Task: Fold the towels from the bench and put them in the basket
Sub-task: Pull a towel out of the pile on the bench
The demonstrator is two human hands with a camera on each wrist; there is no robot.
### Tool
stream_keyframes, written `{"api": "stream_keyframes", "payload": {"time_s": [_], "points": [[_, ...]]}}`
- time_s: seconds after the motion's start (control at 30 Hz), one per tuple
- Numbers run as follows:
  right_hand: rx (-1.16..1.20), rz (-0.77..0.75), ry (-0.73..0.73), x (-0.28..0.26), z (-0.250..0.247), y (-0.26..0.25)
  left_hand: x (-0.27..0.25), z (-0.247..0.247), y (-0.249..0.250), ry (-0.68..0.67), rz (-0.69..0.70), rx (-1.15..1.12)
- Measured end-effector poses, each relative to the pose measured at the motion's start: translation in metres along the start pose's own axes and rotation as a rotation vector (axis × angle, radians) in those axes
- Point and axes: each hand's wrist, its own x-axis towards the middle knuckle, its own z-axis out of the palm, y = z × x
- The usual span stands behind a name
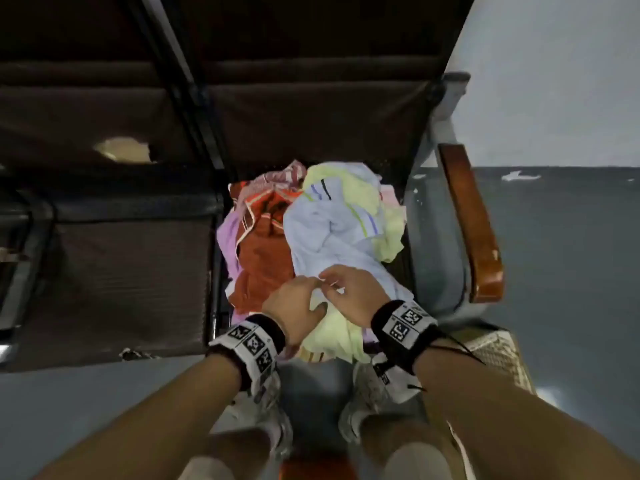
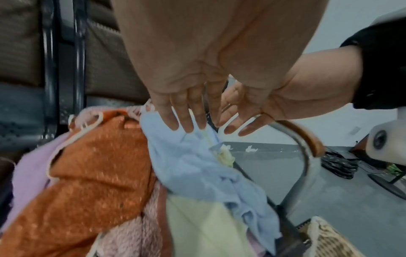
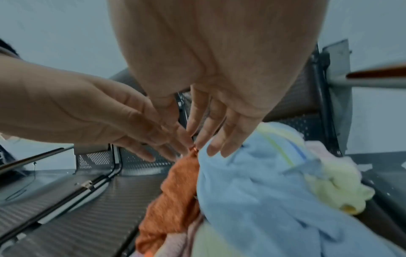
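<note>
The towels lie heaped on the desk (image 1: 131, 271) seat: light blue towel (image 1: 332, 237) on top, orange towel (image 1: 263, 261) beside it. The left hand (image 1: 294, 303) and right hand (image 1: 356, 292) meet over the blue towel, fingers (image 2: 186, 120) straight, touching it. The wicker basket (image 1: 502, 355) stands on the floor just right of the seat; its contents are hidden.

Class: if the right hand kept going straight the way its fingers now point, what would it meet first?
The right hand would most likely meet the blue towel: its fingertips already sit at that towel's edge, though whether they touch is unclear.
</note>
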Motion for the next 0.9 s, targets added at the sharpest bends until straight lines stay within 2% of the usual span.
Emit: {"api": "stream_keyframes", "payload": {"time_s": [0.1,0.23,0.33,0.4,0.47,0.53,0.67,0.77,0.83,0.9], "points": [[-0.021,0.0,0.066,0.046,0.042,0.057,0.055,0.053,-0.045,0.128,-0.011,-0.021],[-0.183,-0.026,0.173,0.103,0.077,0.125,0.127,0.101,-0.097,0.244,0.05,0.161],[-0.252,-0.123,0.26,0.14,0.089,0.152,0.164,0.113,-0.12,0.435,0.156,0.297],[-0.283,-0.203,0.329,0.158,0.092,0.16,0.181,0.12,-0.129,0.593,0.217,0.299],[-0.291,-0.248,0.37,0.171,0.089,0.163,0.194,0.122,-0.132,0.677,0.236,0.281],[-0.286,-0.268,0.376,0.178,0.083,0.165,0.202,0.123,-0.132,0.709,0.248,0.258],[-0.28,-0.257,0.299,0.164,0.075,0.159,0.197,0.112,-0.127,0.707,0.274,0.3],[-0.341,-0.245,0.16,0.137,0.081,0.148,0.177,0.102,-0.111,0.763,0.295,0.131],[-0.43,-0.254,0.204,0.124,0.084,0.148,0.158,0.098,-0.094,0.755,0.333,0.057],[-0.355,-0.286,0.342,0.113,0.075,0.147,0.139,0.094,-0.082,0.731,0.386,0.033]]}}
